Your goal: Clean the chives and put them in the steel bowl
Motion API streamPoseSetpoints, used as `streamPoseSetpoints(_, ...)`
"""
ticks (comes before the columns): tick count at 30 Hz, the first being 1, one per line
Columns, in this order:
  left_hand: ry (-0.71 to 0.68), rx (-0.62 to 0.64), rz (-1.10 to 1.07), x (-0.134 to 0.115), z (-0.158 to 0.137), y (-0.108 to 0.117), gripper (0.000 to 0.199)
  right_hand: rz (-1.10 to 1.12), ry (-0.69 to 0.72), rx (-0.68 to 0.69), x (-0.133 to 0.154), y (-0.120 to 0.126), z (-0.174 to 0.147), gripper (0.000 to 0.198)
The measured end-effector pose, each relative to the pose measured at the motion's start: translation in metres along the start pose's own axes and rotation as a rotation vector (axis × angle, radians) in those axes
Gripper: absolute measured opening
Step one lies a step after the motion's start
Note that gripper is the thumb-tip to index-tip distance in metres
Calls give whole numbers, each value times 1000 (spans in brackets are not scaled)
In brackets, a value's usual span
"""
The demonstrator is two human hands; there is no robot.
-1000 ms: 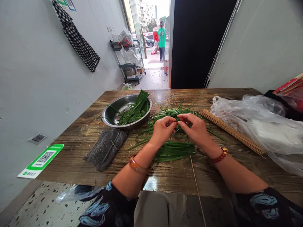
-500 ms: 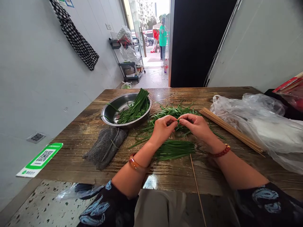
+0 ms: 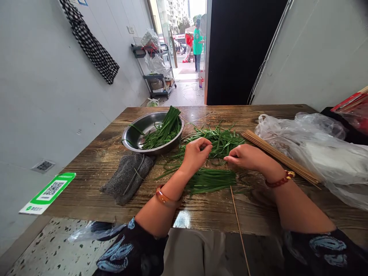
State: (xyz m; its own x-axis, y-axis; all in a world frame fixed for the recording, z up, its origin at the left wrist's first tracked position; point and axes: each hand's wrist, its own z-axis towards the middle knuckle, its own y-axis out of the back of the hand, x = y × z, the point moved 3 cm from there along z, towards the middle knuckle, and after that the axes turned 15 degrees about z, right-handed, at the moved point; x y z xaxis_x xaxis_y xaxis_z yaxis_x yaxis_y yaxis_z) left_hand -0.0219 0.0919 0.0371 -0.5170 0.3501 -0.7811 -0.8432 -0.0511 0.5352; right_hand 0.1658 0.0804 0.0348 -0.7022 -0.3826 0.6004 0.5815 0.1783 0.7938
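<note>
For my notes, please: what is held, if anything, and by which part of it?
It cannot be told: left grip and right grip are pinched near the green leaves, but no held piece shows clearly.

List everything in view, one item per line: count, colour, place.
Table: one, brown, centre
Bowl: one, silver, table's far left
Leafy blades: uncountable, green, in bowl, loose pile, neat bundle nearest person
Mesh cloth: one, grey, before bowl
QR card: one, green-white, table's left edge
Stick bundle: one, tan, right of pile
Single stick: one, tan, across near edge
Plastic bags: count unclear, translucent, table's right
Checked cloth: one, black-white, left wall
Cart: one, grey, near doorway
Other person: one, green top, beyond doorway
Sleeves: two, black-blue, forearms
Bangle: one, amber, left wrist
Bracelet: one, red, right wrist
Hands: two, bare, above blades
</note>
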Motion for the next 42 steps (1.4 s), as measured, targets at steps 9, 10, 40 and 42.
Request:
streamPoseSetpoints(9,6,4,24,0,-1,1,6,214,-3,5,1,-14,7,29)
streamPoseSetpoints(10,8,3,28,0,0,1,6,269,9,5,1,-15,8,28)
streamPoseSetpoints(40,51,14,-171,1,0,4,10,839,45,-347,28,-20,8,28)
streamPoseSetpoints(42,49,13,-175,1,0,4,10,846,37,-354,27,-21,9,28)
